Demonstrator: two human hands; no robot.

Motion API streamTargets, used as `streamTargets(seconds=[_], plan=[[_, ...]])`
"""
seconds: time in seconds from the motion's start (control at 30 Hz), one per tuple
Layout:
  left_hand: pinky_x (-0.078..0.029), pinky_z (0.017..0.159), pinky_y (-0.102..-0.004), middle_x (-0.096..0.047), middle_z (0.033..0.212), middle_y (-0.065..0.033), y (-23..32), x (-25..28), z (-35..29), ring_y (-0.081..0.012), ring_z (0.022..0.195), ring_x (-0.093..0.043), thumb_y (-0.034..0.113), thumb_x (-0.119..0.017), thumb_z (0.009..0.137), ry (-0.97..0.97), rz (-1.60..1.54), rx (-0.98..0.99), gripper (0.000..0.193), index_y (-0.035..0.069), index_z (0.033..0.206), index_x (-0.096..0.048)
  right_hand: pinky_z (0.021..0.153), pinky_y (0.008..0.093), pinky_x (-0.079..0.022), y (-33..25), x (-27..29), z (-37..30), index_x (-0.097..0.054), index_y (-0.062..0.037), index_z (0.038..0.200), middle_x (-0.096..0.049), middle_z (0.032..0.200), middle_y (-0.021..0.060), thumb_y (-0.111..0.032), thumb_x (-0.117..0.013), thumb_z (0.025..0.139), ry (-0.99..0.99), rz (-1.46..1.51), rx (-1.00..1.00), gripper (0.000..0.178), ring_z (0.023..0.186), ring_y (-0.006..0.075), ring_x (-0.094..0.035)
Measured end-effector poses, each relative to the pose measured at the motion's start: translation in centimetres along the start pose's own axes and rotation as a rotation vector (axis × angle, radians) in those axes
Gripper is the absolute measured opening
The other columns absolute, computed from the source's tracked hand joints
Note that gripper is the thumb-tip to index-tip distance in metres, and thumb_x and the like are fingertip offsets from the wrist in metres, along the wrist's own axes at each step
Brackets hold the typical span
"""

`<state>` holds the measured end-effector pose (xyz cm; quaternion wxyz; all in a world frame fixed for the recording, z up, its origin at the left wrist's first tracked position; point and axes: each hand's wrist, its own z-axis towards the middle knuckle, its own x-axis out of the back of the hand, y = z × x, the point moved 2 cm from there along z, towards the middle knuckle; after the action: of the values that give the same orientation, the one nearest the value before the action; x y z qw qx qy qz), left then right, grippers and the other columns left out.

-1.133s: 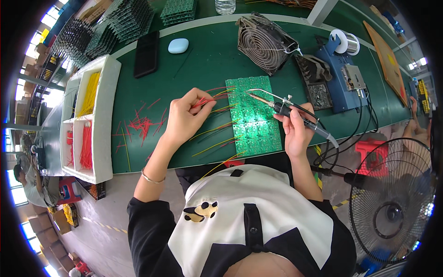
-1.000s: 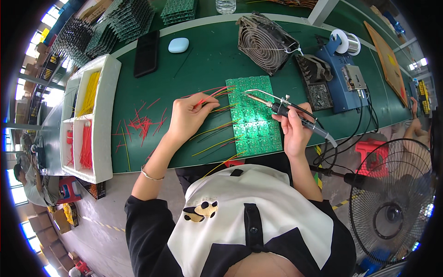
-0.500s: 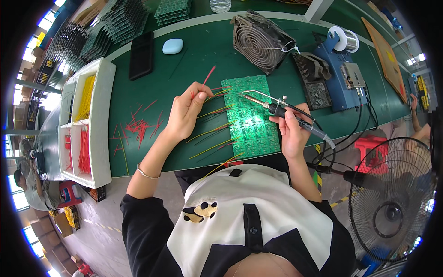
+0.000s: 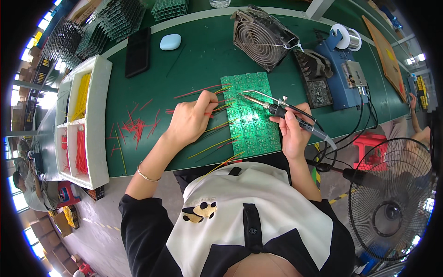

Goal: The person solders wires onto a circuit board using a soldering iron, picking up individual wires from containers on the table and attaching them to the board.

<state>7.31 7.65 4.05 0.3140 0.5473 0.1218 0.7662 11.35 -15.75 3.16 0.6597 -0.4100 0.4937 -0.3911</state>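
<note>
A green panel of small circuit boards (image 4: 253,124) lies on the bench before me, with yellow, red and black wires fanning out from its left edge. My right hand (image 4: 294,134) grips a soldering iron (image 4: 279,111); its tip and a thin bent metal tube are over the panel's upper part. At the panel's left edge, my left hand (image 4: 196,115) is closed on red wire (image 4: 170,111), whose ends stick out past both sides of the fingers. Just above that hand, another red wire (image 4: 198,91) runs to the panel's upper left. The left fingertips are partly hidden.
Loose red wire pieces (image 4: 134,128) lie left of my arm. Beyond them stands a white foam box (image 4: 100,124) of yellow and red wires. A phone (image 4: 138,53), a pale blue case (image 4: 170,42), a dusty fan (image 4: 263,39) and a blue solder feeder (image 4: 339,76) stand farther back.
My left hand has moved down and right, closer to the panel. The red wire it held upright now lies out to the left from the panel's upper edge. My right hand stays put.
</note>
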Motion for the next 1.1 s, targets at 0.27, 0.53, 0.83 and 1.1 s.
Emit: streamTargets(seconds=[0.27,0.53,0.83,1.1], plan=[[-0.042,0.044,-0.0282,-0.058,0.059,-0.0083,-0.36,-0.2,0.1,-0.0185,0.047,-0.056,0.004,-0.059,0.081,0.048,-0.071,0.069,0.008,0.002,0.085,-0.052,0.065,0.0289,-0.053,-0.05,0.08,-0.1,-0.046,-0.0012,0.085,-0.046,0.058,0.0027,-0.008,-0.054,0.085,0.003,-0.001,-0.008,0.011,0.047,0.0026,-0.04],[-0.039,0.043,-0.0249,-0.052,0.053,-0.0056,-0.44,0.12,0.27,-0.0145,0.042,-0.049,0.005,-0.063,0.078,0.133,-0.182,0.171,0.009,0.003,0.083,-0.056,0.065,0.0287,-0.053,0.1,0.08,-0.03,-0.046,-0.0006,0.085,-0.046,0.057,0.0027,-0.008,-0.054,0.085,-0.011,-0.009,0.013,0.011,0.047,0.0029,-0.039],[-0.039,0.043,-0.0245,-0.054,0.056,-0.0058,-0.88,-0.43,0.16,-0.0138,0.043,-0.049,0.008,-0.064,0.078,0.062,-0.18,0.206,0.009,0.004,0.084,-0.058,0.06,0.0254,-0.051,0.26,0.16,-0.2,-0.047,-0.0004,0.085,-0.046,0.057,0.0024,-0.009,-0.055,0.085,-0.013,-0.096,0.015,0.012,0.047,0.0034,-0.041],[-0.04,0.043,-0.0242,-0.056,0.057,-0.0054,-0.77,-0.36,0.21,-0.014,0.044,-0.051,0.007,-0.064,0.078,0.082,-0.175,0.201,0.008,0.004,0.083,-0.058,0.055,0.0232,-0.047,0.16,0.11,-0.23,-0.048,-0.0007,0.083,-0.047,0.058,0.0032,-0.01,-0.055,0.084,0.001,-0.105,0.047,0.011,0.047,0.0041,-0.041]])
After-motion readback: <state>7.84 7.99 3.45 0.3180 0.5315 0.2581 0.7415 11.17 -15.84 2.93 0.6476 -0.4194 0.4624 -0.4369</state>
